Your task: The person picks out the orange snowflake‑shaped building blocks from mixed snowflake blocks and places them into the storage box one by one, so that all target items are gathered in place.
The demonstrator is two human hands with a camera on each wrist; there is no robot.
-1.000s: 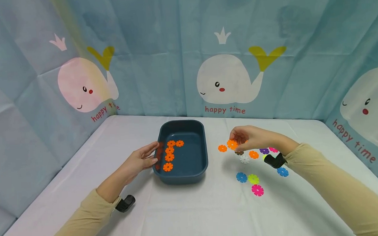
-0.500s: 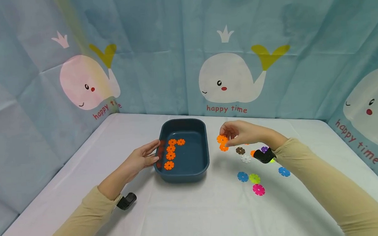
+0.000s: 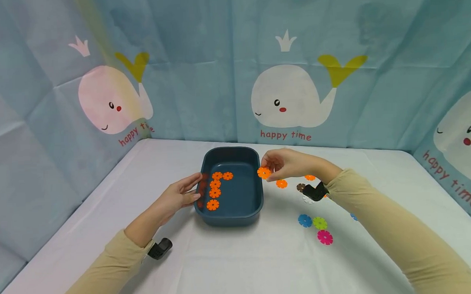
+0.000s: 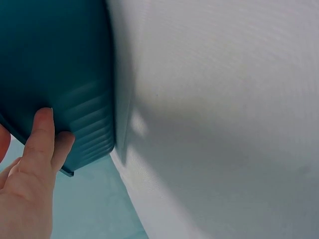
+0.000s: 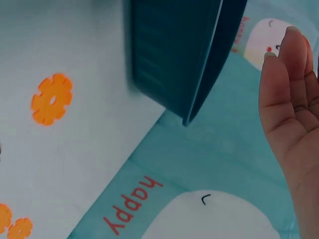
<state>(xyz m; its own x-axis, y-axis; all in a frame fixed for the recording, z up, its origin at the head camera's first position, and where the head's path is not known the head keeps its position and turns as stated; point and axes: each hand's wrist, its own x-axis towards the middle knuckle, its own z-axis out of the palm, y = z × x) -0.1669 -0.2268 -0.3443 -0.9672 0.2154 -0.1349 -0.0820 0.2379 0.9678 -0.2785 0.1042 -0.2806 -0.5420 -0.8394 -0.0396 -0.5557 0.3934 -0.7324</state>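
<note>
Right hand (image 3: 287, 163): has moved left over the last 1 s, taking its orange disc (image 3: 264, 173) from above the table (image 3: 239, 268) to the dark blue tray (image 3: 231, 220), near mid-frame.
Right fingers: pinched on the disc at the tray's right rim; cannot tell whether disc and rim touch.
Left hand (image 3: 172, 196): at the tray's left wall, left of centre; fingers straight against the outside, thumb apart.
Inside the tray: 5 orange discs (image 3: 215, 192), all toward its left side.
Right of centre, on the table: brown disc (image 3: 301, 187), white disc (image 3: 308, 199), green disc (image 3: 320, 223), pink disc (image 3: 325, 237).
</note>
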